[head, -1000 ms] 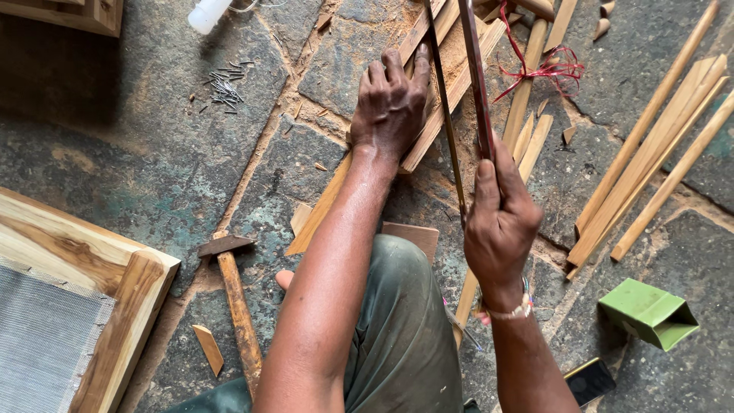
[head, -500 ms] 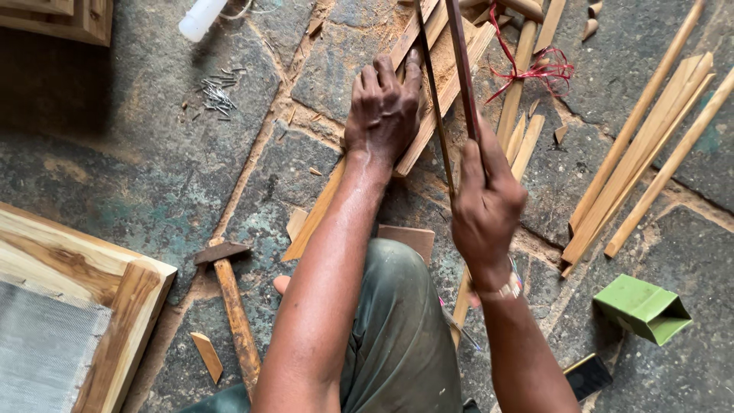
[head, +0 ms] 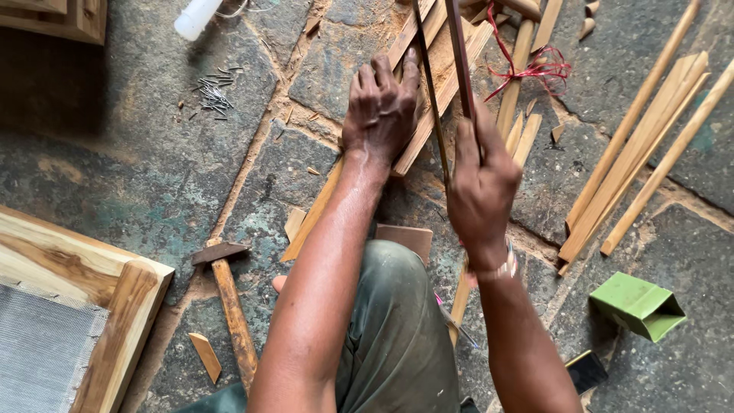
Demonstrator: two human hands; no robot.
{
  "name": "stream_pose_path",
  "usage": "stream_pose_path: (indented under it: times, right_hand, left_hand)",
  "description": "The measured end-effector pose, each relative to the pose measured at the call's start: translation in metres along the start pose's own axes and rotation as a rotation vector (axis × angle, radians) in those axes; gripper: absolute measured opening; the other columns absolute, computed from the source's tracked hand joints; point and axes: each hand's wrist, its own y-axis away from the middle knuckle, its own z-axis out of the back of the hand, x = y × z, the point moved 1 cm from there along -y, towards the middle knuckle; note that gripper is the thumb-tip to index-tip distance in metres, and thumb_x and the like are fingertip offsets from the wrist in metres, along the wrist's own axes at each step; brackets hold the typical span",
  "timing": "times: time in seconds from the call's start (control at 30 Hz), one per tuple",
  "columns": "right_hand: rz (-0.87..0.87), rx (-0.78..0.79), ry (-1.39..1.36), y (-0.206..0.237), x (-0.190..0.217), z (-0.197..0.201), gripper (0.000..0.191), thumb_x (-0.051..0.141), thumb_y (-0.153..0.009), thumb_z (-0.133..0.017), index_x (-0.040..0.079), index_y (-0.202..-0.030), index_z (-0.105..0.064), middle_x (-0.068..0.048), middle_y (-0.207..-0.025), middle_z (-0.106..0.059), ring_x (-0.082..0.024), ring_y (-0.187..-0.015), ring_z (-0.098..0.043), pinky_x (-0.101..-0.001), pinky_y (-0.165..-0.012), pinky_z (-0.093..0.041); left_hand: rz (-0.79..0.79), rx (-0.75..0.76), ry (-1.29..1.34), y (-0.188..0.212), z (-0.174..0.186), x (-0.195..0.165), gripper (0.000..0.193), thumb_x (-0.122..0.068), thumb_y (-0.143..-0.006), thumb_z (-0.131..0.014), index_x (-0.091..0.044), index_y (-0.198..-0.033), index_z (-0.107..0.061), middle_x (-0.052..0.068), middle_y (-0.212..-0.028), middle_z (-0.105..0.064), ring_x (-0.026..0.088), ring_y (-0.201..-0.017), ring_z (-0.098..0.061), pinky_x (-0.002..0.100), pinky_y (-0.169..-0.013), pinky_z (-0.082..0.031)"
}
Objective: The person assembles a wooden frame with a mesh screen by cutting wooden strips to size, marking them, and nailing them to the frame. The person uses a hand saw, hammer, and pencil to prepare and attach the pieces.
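My left hand (head: pixel 380 115) lies palm down, fingers curled over a long wooden strip (head: pixel 359 157) that runs slantwise on the stone floor (head: pixel 138 153); it presses on the strip rather than closing round it, so I count it as resting unclenched on the wood. My right hand (head: pixel 480 180) is clenched round two thin dark slats (head: pixel 451 69), which rise out of the fist and away past the top edge of the view; they cross just beside the left hand's fingertips. There is a bracelet on the right wrist.

Beyond both hands lies a loose heap of pale wooden sticks, with a tangle of red string (head: pixel 535 70) just past the right hand. Farther out on the right-hand side a bundle of longer sticks (head: pixel 634 153) lies slantwise, well apart from the fist, and nearer me on that side sits a small green folded box (head: pixel 637 304).

Out from the left hand, a hammer (head: pixel 228 306) with a wooden handle lies on the floor near my knee, and past it is the corner of a wooden frame with mesh (head: pixel 84 306). A scatter of small nails (head: pixel 212 95) lies beyond the left hand, with a white bottle (head: pixel 197 17) at the top edge.
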Motion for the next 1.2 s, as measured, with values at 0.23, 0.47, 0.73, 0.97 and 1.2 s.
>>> stream_pose_path:
  times: [0.23,0.47,0.73,0.97,1.2]
  right_hand:
    - [0.020,0.004,-0.013,0.043,0.002,0.020,0.038,0.018,-0.116,-0.052,0.009,-0.152,-0.056,-0.006,-0.101,-0.077,-0.004,-0.059,-0.050,-0.0262,-0.047,-0.039]
    - [0.002,0.037,-0.037,-0.007,-0.012,0.003,0.036,0.014,-0.113,-0.055,0.009,-0.148,-0.060,-0.008,-0.100,-0.077,-0.007,-0.054,-0.048,-0.0261,-0.045,-0.045]
    - [-0.035,0.027,-0.093,0.020,0.020,0.021,0.035,0.014,-0.112,-0.054,0.008,-0.146,-0.060,-0.010,-0.106,-0.079,-0.006,-0.065,-0.058,-0.0253,-0.053,-0.050]
    - [0.028,0.011,-0.135,-0.032,-0.020,-0.014,0.036,0.017,-0.112,-0.054,0.005,-0.146,-0.058,-0.014,-0.118,-0.076,-0.006,-0.058,-0.050,-0.0245,-0.047,-0.046]
    - [-0.075,0.029,-0.333,-0.017,0.005,-0.010,0.042,0.021,-0.111,-0.050,0.008,-0.151,-0.053,-0.015,-0.086,-0.061,-0.003,-0.054,-0.047,-0.0218,-0.048,-0.042]
  left_hand:
    - [-0.005,0.014,-0.020,0.003,-0.008,-0.002,0.043,-0.015,-0.108,-0.050,-0.008,-0.150,-0.049,0.032,-0.124,-0.067,0.031,-0.083,-0.072,0.038,-0.064,-0.063]
    - [0.040,0.036,0.024,0.000,-0.001,-0.001,0.050,-0.029,-0.105,-0.054,-0.004,-0.149,-0.048,0.035,-0.127,-0.064,0.034,-0.085,-0.072,0.038,-0.066,-0.063]
    - [-0.065,-0.021,-0.168,0.000,-0.005,0.001,0.051,-0.030,-0.106,-0.056,-0.007,-0.151,-0.048,0.029,-0.121,-0.067,0.030,-0.083,-0.070,0.037,-0.064,-0.061]
    - [-0.018,0.044,-0.011,-0.002,0.006,0.000,0.048,-0.032,-0.106,-0.054,-0.007,-0.147,-0.052,0.028,-0.109,-0.070,0.028,-0.075,-0.067,0.034,-0.059,-0.059]
    - [0.076,0.107,0.078,-0.005,0.029,-0.004,0.043,-0.021,-0.103,-0.054,-0.009,-0.144,-0.058,0.032,-0.117,-0.068,0.031,-0.086,-0.068,0.038,-0.071,-0.059]
